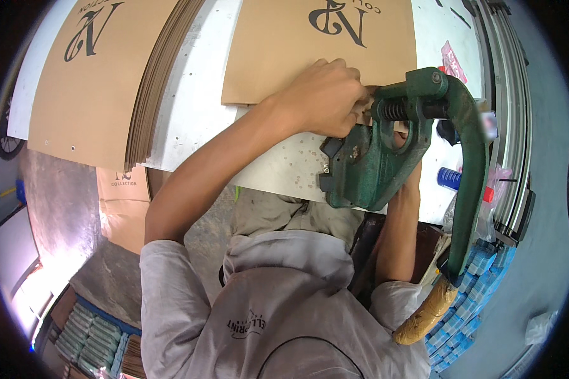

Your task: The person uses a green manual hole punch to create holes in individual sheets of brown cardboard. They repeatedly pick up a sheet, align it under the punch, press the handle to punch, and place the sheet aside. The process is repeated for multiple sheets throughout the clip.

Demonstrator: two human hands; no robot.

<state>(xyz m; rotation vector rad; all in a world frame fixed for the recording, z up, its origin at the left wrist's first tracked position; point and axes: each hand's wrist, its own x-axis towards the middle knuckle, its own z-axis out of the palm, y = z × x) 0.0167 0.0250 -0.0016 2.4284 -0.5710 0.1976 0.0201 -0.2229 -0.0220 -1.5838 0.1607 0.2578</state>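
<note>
Two hands crowd the green eyelet press (pixel 385 151): the left hand (pixel 325 95) pinches the edge of a brown printed card sheet (pixel 310 57) at the spring plunger, while the right hand (pixel 403 136) is mostly hidden behind the frame (grip unclear). Fingertips so near the punch could get nipped, or the sheet could skew.

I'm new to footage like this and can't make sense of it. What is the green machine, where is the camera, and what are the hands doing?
The camera sits on the person's head, looking down; its fisheye lens bends straight edges. The green machine is a hand press with a spring and a long lever, standing on a white table. The left hand holds the edge of a brown card sheet at the press head. The right hand is mostly hidden behind the press, so its grip is unclear. A thick stack of the same sheets lies to the left, and small rivets are scattered on the table.
</note>
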